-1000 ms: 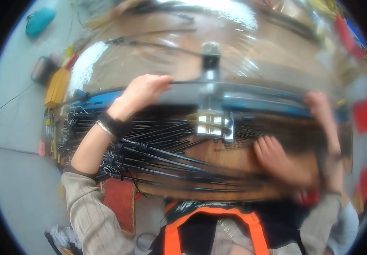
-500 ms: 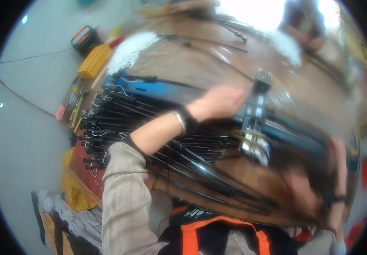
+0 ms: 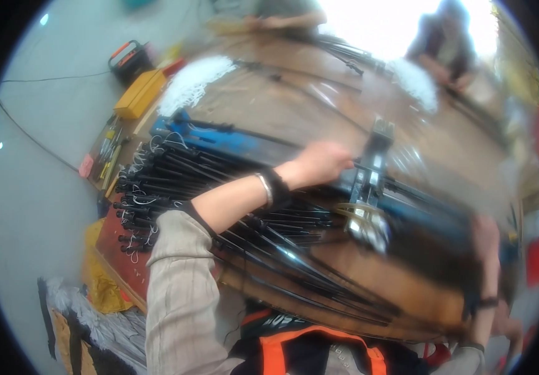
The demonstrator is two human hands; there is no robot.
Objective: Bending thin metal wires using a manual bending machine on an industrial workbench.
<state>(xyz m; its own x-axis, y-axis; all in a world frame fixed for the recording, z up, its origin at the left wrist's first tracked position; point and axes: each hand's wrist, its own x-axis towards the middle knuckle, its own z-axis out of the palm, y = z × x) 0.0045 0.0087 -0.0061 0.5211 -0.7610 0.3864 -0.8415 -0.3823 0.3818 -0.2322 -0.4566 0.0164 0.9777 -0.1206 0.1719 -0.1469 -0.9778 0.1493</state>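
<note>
My left hand is closed, its fingertips pinched beside a metal clamp-like fixture. What the fingers hold, if anything, is too small to make out. The fixture stands across a long blue bar, and a yellowish loop hangs round its near end. Under my left forearm lies a bundle of thin black rods, with white string loops at their left ends. Far to the right, my right hand is smeared by motion near the right end of the blue bar; its fingers cannot be read.
A white heap of strands lies at the back left, and a second white heap at the back right. A yellow box and hand tools sit along the left edge. Two people are across the table.
My left hand has dropped slightly nearer me beside the fixture. My right hand has shifted a little nearer and left. A blurred hand-like shape over the near right of the table is gone from there.
</note>
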